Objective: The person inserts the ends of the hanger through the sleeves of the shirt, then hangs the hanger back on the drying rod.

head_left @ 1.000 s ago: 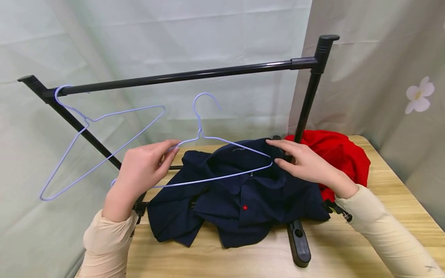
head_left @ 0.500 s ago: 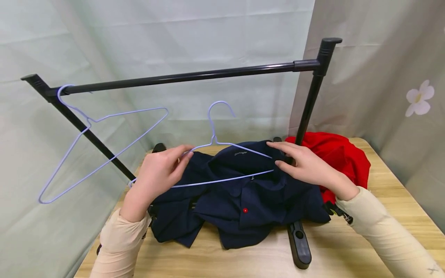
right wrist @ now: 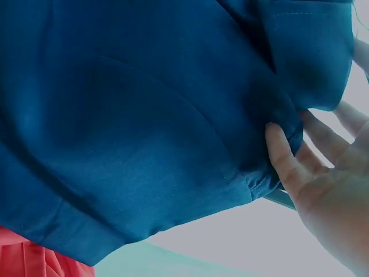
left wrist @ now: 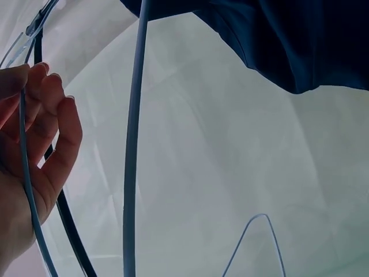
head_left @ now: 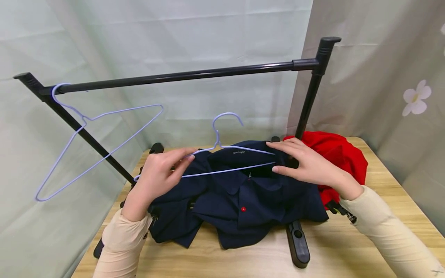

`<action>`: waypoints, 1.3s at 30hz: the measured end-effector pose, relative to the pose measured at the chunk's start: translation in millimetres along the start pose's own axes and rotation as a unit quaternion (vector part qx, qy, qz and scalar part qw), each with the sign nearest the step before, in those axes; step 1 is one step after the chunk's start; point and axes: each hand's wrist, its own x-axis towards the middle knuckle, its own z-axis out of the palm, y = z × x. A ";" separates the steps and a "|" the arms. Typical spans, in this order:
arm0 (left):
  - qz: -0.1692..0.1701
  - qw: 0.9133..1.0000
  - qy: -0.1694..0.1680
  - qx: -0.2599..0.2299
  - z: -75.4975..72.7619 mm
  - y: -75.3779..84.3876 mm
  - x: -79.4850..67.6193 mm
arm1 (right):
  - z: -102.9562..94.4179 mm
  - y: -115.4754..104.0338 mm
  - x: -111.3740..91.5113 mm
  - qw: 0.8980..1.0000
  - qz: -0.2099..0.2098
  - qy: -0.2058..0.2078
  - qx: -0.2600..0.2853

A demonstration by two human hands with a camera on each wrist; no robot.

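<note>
I worked in a draped-off space: cloth [head_left: 194, 34] hung behind and beside my table [head_left: 333, 247]. Room type undetermined.

Pale script [head_left: 239, 152] on the navy garment [head_left: 226, 199] is too small to read.

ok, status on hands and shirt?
Left hand pinching lavender wire hanger. Right hand holding navy shirt near collar. Hanger's one end inside shirt. Red garment alongside, apparently not blocking.

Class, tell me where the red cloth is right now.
In the head view, the red cloth lies at right on the wooden table, partly behind the right hand and beside the dark blue garment.
</note>
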 end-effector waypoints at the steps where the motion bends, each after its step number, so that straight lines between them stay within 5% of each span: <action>1: 0.000 1.000 0.003 -0.006 0.1 -0.3 -0.2 | -0.4 -0.1 -0.3 1.000 -0.003 -0.003 -0.003; 10: -0.014 0.999 0.025 -0.043 4.8 -0.5 -0.1 | -2.8 -0.3 -1.7 0.999 -0.033 -0.035 -0.011; 21: -0.059 0.996 0.034 -0.055 17.6 3.9 1.4 | -4.7 -5.2 -5.0 0.999 -0.015 -0.047 -0.013; 34: -0.098 0.992 0.052 -0.054 40.2 16.0 10.7 | -10.0 -13.6 -3.1 0.995 -0.084 0.005 -0.057; 39: -0.106 0.991 0.049 -0.063 52.4 21.5 12.4 | -9.9 -20.8 -4.2 0.996 -0.073 0.013 -0.051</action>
